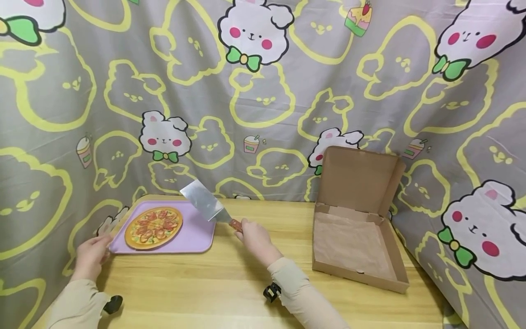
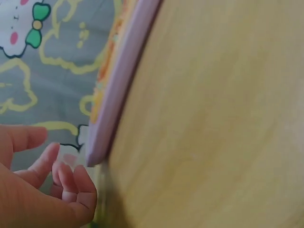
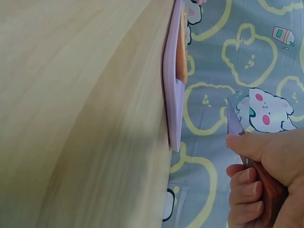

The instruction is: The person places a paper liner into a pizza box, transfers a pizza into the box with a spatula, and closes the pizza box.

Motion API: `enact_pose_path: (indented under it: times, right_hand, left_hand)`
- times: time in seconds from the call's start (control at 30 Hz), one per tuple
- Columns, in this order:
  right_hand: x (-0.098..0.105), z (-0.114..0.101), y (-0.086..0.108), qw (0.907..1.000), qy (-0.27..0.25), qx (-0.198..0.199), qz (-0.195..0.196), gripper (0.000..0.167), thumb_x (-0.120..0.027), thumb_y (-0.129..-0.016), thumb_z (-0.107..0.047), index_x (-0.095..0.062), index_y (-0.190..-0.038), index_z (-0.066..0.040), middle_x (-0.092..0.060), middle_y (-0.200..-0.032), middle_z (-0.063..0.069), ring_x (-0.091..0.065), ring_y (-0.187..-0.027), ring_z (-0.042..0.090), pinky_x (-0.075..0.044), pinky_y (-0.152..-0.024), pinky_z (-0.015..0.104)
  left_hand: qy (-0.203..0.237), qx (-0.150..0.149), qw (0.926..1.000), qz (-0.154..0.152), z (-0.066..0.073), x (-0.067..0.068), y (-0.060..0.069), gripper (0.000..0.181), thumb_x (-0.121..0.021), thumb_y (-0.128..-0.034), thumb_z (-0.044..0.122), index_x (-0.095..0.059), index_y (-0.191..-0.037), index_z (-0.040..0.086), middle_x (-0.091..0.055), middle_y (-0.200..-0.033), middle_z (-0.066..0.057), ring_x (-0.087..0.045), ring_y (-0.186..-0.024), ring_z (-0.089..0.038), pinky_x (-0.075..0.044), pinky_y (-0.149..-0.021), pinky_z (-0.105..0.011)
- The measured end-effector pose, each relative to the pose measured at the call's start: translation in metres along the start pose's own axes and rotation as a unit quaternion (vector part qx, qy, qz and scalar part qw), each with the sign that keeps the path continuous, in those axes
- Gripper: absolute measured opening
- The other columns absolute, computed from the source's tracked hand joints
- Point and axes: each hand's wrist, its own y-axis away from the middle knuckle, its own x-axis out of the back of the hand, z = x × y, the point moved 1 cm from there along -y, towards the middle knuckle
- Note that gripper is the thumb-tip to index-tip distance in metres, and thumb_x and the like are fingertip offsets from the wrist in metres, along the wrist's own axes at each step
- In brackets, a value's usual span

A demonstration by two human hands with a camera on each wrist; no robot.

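Observation:
A metal spatula (image 1: pixel 202 200) with a wooden handle is raised over the right side of a lilac tray (image 1: pixel 196 237). My right hand (image 1: pixel 256 241) grips its handle, with the thumb laid along the top in the right wrist view. On the tray's left part lies a round pizza (image 1: pixel 154 227) with red and green toppings. My left hand (image 1: pixel 91 257) is at the tray's front left corner. In the left wrist view its fingers (image 2: pixel 66 183) are loosely bent beside that corner and hold nothing; whether they touch the rim I cannot tell.
To the right on the wooden table (image 1: pixel 197 288) stands a cardboard pizza box (image 1: pixel 361 279), lid upright, with brown paper (image 1: pixel 349 242) inside. A patterned curtain (image 1: pixel 271 105) hangs behind the table and along both sides.

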Motion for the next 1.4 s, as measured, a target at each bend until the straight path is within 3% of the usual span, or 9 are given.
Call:
enact_pose_path:
  times: [0.1,0.2,0.27,0.57,0.73,0.87,1.13,1.27,1.4]
  right_hand:
    - [0.002,0.001,-0.001,1.0000,-0.003,0.003,-0.002,0.029,-0.070,-0.089,-0.032,-0.056,-0.084,-0.007,-0.063,-0.064,0.005,-0.059,-0.050,0.016,-0.041,-0.039,0.025]
    - [0.006,0.002,-0.003,0.9999,-0.004,0.011,-0.007,0.028,-0.071,-0.089,-0.031,-0.056,-0.083,-0.007,-0.062,-0.064,0.004,-0.058,-0.050,0.016,-0.041,-0.040,0.026]
    - [0.010,0.004,-0.004,0.9998,-0.004,0.014,-0.016,0.028,-0.071,-0.089,-0.031,-0.056,-0.083,-0.007,-0.061,-0.064,0.004,-0.057,-0.050,0.015,-0.041,-0.040,0.027]
    - [0.037,0.014,-0.020,0.9957,0.007,0.014,-0.091,0.028,-0.068,-0.091,-0.035,-0.059,-0.084,-0.009,-0.064,-0.069,0.004,-0.059,-0.056,0.016,-0.046,-0.047,0.030]
    - [0.057,0.019,-0.035,0.9916,0.020,0.016,-0.127,0.027,-0.068,-0.091,-0.035,-0.063,-0.083,-0.010,-0.067,-0.074,0.004,-0.062,-0.059,0.017,-0.049,-0.050,0.033]
    - [0.070,0.022,-0.045,0.9867,0.041,0.021,-0.156,0.028,-0.067,-0.091,-0.037,-0.063,-0.079,-0.013,-0.068,-0.075,0.003,-0.063,-0.061,0.017,-0.050,-0.054,0.032]
    - [0.090,0.018,-0.057,0.9750,0.048,0.021,-0.216,0.031,-0.068,-0.090,-0.042,-0.060,-0.076,-0.015,-0.054,-0.065,-0.003,-0.047,-0.055,0.012,-0.038,-0.049,0.028]
    - [0.092,0.013,-0.064,0.9676,0.065,0.040,-0.241,0.027,-0.069,-0.088,-0.043,-0.063,-0.082,-0.017,-0.062,-0.075,-0.004,-0.055,-0.063,0.013,-0.046,-0.055,0.030]
    - [0.088,0.005,-0.069,0.9584,0.083,0.060,-0.266,0.026,-0.070,-0.088,-0.043,-0.064,-0.086,-0.018,-0.065,-0.083,-0.004,-0.060,-0.072,0.013,-0.052,-0.064,0.033]
  left_hand:
    - [-0.031,-0.005,0.9994,0.013,-0.005,-0.001,-0.004,0.015,-0.056,-0.0949,0.021,-0.068,-0.098,0.011,-0.049,-0.073,0.023,-0.051,-0.063,-0.002,-0.049,-0.057,-0.021]
    - [-0.072,-0.009,0.9971,0.022,-0.008,-0.002,-0.006,0.045,-0.054,-0.0943,0.018,-0.050,-0.128,-0.011,-0.050,-0.074,0.016,-0.051,-0.059,-0.004,-0.048,-0.055,-0.022]
    - [-0.086,-0.012,0.9960,0.021,-0.010,-0.003,-0.007,0.056,-0.053,-0.0930,0.015,-0.038,-0.136,-0.017,-0.050,-0.072,0.013,-0.051,-0.056,-0.005,-0.047,-0.054,-0.023]
    - [-0.110,-0.041,0.9929,0.020,-0.019,-0.006,-0.011,0.047,-0.051,-0.0873,0.000,-0.042,-0.126,-0.025,-0.052,-0.062,0.013,-0.049,-0.054,-0.003,-0.044,-0.051,-0.020]
    - [-0.144,-0.049,0.9883,0.011,-0.018,-0.004,-0.011,0.048,-0.052,-0.0861,0.000,-0.043,-0.126,-0.025,-0.055,-0.064,0.009,-0.046,-0.059,-0.002,-0.043,-0.054,-0.019]
    - [-0.151,-0.043,0.9875,-0.009,-0.015,-0.003,-0.009,0.050,-0.052,-0.0869,0.000,-0.041,-0.129,-0.024,-0.057,-0.065,0.009,-0.049,-0.060,-0.002,-0.044,-0.055,-0.019]
    - [-0.132,-0.022,0.9908,-0.020,-0.017,-0.002,-0.007,0.051,-0.052,-0.0885,-0.002,-0.038,-0.132,-0.024,-0.057,-0.067,0.009,-0.049,-0.060,-0.001,-0.044,-0.056,-0.017]
    - [-0.131,-0.022,0.9911,-0.014,-0.016,-0.003,-0.008,0.050,-0.052,-0.0882,-0.003,-0.039,-0.132,-0.023,-0.056,-0.068,0.009,-0.047,-0.062,0.001,-0.044,-0.057,-0.015]
    - [-0.133,-0.020,0.9909,-0.004,-0.015,-0.006,-0.009,0.051,-0.053,-0.0873,-0.003,-0.040,-0.133,-0.022,-0.060,-0.073,-0.005,-0.046,-0.063,0.000,-0.043,-0.057,-0.015]
